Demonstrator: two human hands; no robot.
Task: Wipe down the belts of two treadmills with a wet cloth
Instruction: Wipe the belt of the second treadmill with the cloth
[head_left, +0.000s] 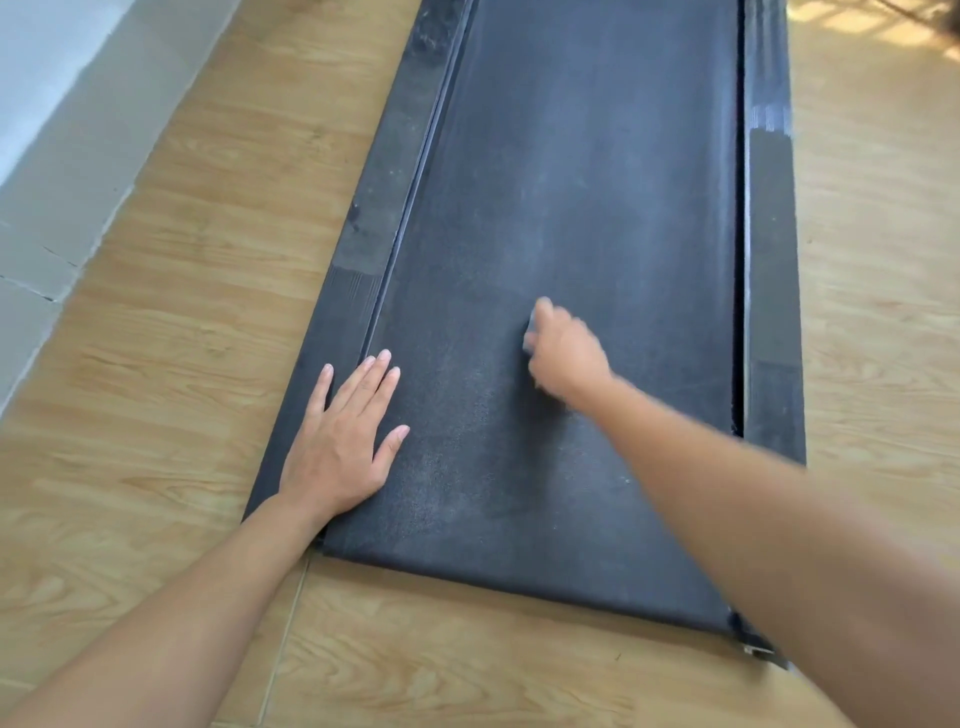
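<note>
Progress looks early, as a judgement from the surface alone: the belt (571, 208) of the 1 treadmill in view carries a pale dusty haze over much of its middle and far stretch, so most of it seems left to wipe, and the 2nd treadmill is out of view, its state unknown. The right hand (566, 358), blurred, sits on the belt's near middle with fingers curled round the cloth (529, 335), of which only a small grey scrap shows. The left hand (340, 441) lies flat with fingers straight and spread, pressing the belt's near left edge just beside the side rail (384, 182). The belt lies flat on the wooden floor (182, 364), its long axis running away from the person, near end closest, far end past the top of the view.
</note>
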